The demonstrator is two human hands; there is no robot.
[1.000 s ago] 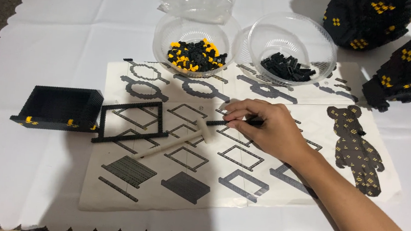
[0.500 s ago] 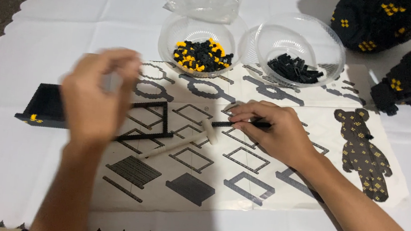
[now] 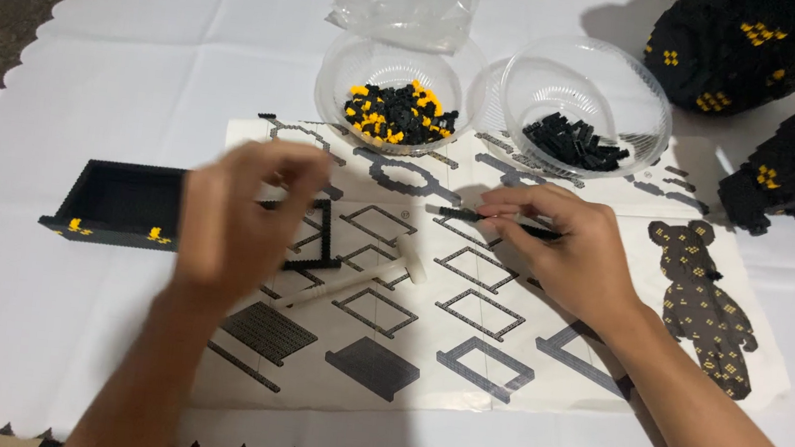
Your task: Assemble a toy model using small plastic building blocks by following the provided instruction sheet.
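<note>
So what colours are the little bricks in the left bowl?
Black and yellow bricks in the clear bowl, seen from the head view.

Left hand [image 3: 242, 223] blurred, grip unclear; it hides the black frame [image 3: 314, 235] partly.

You see even, bright light on the white tablecloth [image 3: 91, 77], soft shadows behind the bowls, and your left hand [image 3: 238, 218] motion-blurred.

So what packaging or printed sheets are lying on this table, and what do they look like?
Plastic bag: far edge of the cloth, behind the two bowls; clear, crumpled, looks empty.
Instruction sheet: flat in the middle, under both hands; white, wide rectangle, printed with grey and black frame outlines.
Bear picture: right end of that sheet; dark brown with small light marks.
No screens or signs.
</note>
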